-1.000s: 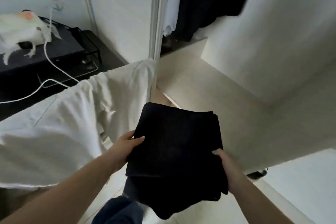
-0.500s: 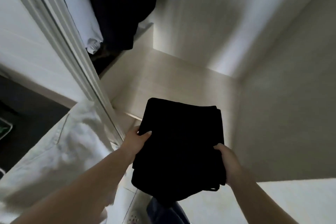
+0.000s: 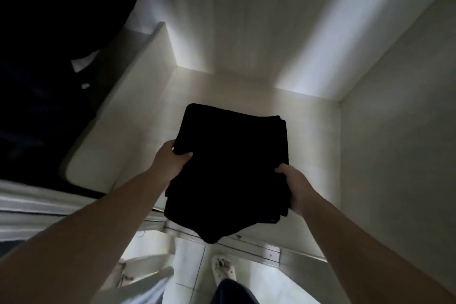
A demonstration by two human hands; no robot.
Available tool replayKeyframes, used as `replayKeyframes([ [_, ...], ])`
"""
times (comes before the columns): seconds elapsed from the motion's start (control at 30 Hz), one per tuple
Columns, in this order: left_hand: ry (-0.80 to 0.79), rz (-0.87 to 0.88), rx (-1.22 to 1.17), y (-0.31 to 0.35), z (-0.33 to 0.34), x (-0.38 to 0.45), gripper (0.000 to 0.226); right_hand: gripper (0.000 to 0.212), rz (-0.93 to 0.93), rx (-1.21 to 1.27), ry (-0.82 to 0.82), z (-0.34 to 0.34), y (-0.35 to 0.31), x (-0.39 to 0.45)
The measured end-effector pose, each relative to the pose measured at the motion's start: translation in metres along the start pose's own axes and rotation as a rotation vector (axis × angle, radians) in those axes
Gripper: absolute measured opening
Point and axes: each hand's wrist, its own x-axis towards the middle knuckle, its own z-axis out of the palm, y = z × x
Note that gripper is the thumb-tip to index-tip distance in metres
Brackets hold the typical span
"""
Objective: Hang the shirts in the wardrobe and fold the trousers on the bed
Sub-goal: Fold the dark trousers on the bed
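Folded trousers held out over the wardrobe floor

Both hands gripped the folded black trousers (image 3: 232, 170) from opposite sides: the left hand (image 3: 172, 163) curled over the left edge with its thumb on top, the right hand (image 3: 294, 186) clamped on the right edge a little nearer the body. The bundle hung in the air above the pale wardrobe floor (image 3: 308, 131), apparently not touching it, long axis running away from the person toward the back wall (image 3: 246, 27). Setting it down looked to call for an even lowering straight ahead, both hands equally placed.
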Motion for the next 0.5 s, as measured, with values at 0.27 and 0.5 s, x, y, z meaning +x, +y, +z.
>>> replayKeyframes([
  [0.27,0.024,0.001,0.279,-0.006,0.019,0.054,0.021,0.037,-0.052,-0.088,0.064,0.015,0.005,0.064],
  [0.5,0.045,0.486,0.916,-0.050,0.042,0.026,0.066,0.073,-0.858,-1.179,0.349,0.033,0.016,0.069],
])
